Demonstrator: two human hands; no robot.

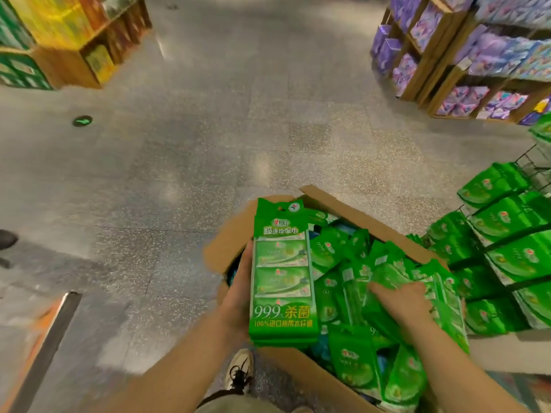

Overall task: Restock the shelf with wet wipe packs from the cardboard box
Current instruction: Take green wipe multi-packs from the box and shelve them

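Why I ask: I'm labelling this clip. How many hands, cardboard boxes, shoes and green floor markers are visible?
Hands: 2, the left hand gripping a tall pack, the right hand on the loose packs
Cardboard box: 1
Shoes: 2, a sneaker and a dark shoe
Green floor marker: 1
Total: 6

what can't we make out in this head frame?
- Left hand: fingers hidden behind the held wipe pack.
- Right hand: fingertips buried among loose packs; grip unclear.
- Cardboard box: bottom covered by packs, near corner cut by frame edge.
- Shelf: cut by right edge.
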